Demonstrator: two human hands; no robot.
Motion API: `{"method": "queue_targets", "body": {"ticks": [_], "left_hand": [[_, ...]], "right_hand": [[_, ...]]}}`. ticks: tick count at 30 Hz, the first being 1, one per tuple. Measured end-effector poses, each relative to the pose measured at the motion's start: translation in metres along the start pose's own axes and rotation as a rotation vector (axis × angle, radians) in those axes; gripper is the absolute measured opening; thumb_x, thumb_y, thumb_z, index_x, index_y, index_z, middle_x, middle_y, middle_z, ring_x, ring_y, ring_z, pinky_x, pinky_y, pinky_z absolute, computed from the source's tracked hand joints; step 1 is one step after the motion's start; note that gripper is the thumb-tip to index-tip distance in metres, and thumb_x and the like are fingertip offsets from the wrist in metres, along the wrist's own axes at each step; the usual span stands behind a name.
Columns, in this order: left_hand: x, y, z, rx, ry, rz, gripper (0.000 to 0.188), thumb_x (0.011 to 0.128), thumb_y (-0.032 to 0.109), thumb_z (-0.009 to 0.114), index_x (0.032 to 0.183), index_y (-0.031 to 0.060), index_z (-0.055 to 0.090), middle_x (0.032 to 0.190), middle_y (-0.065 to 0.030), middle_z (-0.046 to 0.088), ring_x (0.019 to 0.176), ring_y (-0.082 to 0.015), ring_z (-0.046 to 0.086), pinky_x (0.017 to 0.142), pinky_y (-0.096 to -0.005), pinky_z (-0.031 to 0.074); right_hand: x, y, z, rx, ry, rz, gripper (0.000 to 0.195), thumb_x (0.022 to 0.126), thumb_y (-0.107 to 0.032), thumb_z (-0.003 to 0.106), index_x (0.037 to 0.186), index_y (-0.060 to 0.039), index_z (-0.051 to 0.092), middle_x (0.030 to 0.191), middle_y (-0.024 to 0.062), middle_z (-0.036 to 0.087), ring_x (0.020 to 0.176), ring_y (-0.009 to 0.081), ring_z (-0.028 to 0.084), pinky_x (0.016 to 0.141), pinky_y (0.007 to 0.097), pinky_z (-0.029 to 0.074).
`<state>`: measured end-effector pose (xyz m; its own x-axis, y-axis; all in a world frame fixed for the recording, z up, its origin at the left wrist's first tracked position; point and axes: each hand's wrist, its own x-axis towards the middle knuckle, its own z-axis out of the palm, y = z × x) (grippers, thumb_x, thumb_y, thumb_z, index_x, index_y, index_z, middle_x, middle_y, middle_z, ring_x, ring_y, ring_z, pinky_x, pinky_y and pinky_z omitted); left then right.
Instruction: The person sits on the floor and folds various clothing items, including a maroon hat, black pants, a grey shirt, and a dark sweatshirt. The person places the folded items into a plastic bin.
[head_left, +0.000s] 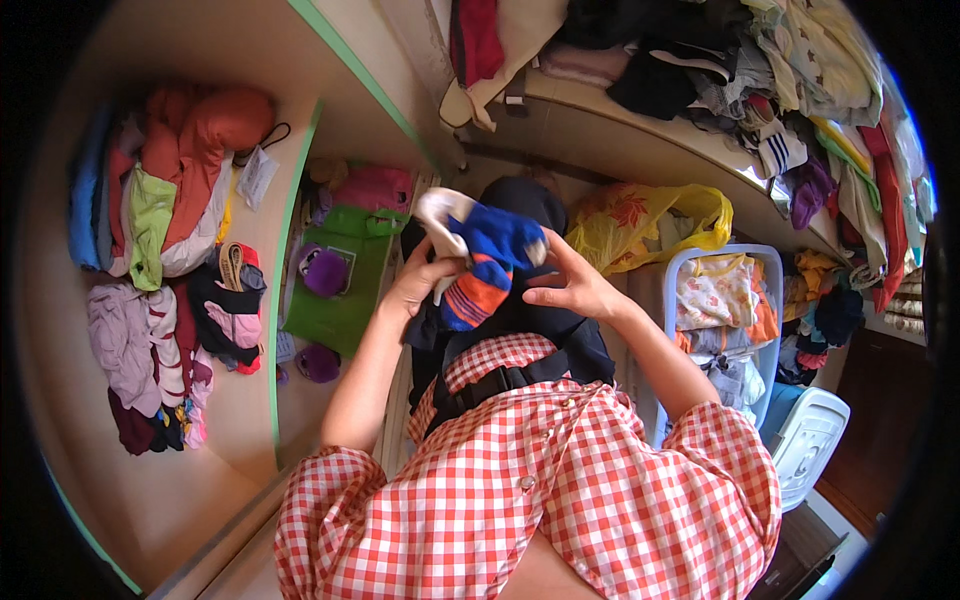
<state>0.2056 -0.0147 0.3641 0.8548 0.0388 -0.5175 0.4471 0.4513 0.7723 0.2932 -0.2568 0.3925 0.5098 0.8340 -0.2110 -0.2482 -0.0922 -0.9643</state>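
Above my lap, over dark cloth, both hands are at a bunch of small socks. The bunch has a blue sock, an orange sock with dark stripes and a cream-white piece. My left hand pinches the white and orange parts between thumb and fingers. My right hand is at the right end of the blue sock, its fingers bent around the pale tip and its thumb apart below. Some fingertips of the right hand are hidden behind the fabric.
Left, cabinet shelves with green edges hold folded clothes, a puffy orange garment and a green bag. Right, a yellow plastic bag lies beside a plastic bin of clothes. Clothes heap on the surface above; a white lid leans lower right.
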Motion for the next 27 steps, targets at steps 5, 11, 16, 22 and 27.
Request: {"method": "queue_targets", "body": {"ticks": [5, 11, 16, 22, 27], "left_hand": [[0.007, 0.015, 0.027, -0.032, 0.077, 0.121, 0.052, 0.072, 0.006, 0.066, 0.119, 0.0023, 0.046, 0.104, -0.0094, 0.058, 0.094, -0.0197, 0.059, 0.085, -0.0308, 0.046], [-0.001, 0.006, 0.075, 0.405, -0.107, 0.504, 0.035, 0.079, 0.003, 0.06, 0.113, 0.0003, 0.051, 0.123, -0.0104, 0.047, 0.108, -0.0212, 0.05, 0.091, -0.0328, 0.04], [-0.002, -0.006, 0.073, 0.504, -0.2, 0.539, 0.074, 0.073, -0.007, 0.059, 0.138, 0.0029, 0.025, 0.136, -0.0118, 0.034, 0.126, -0.023, 0.035, 0.104, -0.0327, 0.028], [-0.013, 0.023, 0.094, 0.035, -0.304, 0.409, 0.084, 0.073, -0.004, 0.056, 0.144, 0.0119, 0.014, 0.142, -0.0073, 0.028, 0.13, -0.0201, 0.028, 0.108, -0.0326, 0.017], [-0.009, 0.004, 0.09, -0.134, -0.38, 0.239, 0.085, 0.084, 0.039, 0.06, 0.145, 0.0149, 0.006, 0.142, -0.0106, 0.029, 0.131, -0.0203, 0.026, 0.108, -0.0372, 0.018]], "right_hand": [[0.007, -0.015, 0.03, 0.264, 0.053, -0.068, 0.103, 0.072, -0.023, 0.077, 0.142, -0.0107, 0.003, 0.14, 0.0134, 0.024, 0.126, 0.0236, 0.033, 0.103, 0.0395, 0.031], [0.021, -0.014, 0.035, 0.296, 0.229, -0.08, 0.076, 0.073, -0.017, 0.075, 0.134, -0.0081, 0.03, 0.112, 0.004, 0.052, 0.102, 0.0138, 0.05, 0.088, 0.0307, 0.041], [0.02, 0.004, 0.021, 0.456, 0.423, -0.107, 0.038, 0.075, -0.006, 0.067, 0.112, -0.0047, 0.056, 0.102, 0.0021, 0.061, 0.093, 0.0112, 0.058, 0.083, 0.0274, 0.046], [0.012, 0.009, 0.007, 0.442, 0.51, -0.177, 0.034, 0.074, -0.003, 0.067, 0.107, -0.0034, 0.058, 0.097, 0.0027, 0.062, 0.087, 0.0105, 0.058, 0.079, 0.0284, 0.047], [0.004, -0.001, 0.0, -0.358, 0.617, -0.448, 0.051, 0.058, -0.002, 0.073, 0.106, -0.0007, 0.055, 0.104, 0.0101, 0.06, 0.097, 0.0221, 0.059, 0.087, 0.0332, 0.045]]}}
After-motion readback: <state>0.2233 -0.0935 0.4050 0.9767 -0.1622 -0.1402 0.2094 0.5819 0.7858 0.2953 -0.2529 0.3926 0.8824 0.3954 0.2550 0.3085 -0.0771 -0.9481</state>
